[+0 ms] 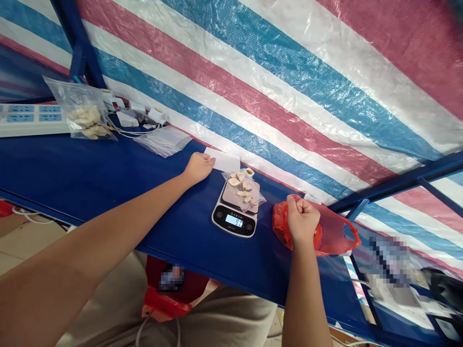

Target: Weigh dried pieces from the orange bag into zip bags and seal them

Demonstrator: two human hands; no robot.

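We note a crumpled red plastic bag (333,233) lying right of centre and a flat white sheet (227,162) at centre.

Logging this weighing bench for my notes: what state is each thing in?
scale: on, display lit, loaded.
small clear bag: lying on the scale, holding pale slices.
red bag: crumpled on the table.
right hand: fist clenched on the red bag.
left hand: resting on the table, fingers curled.
large clear bag: part-filled, at the back.
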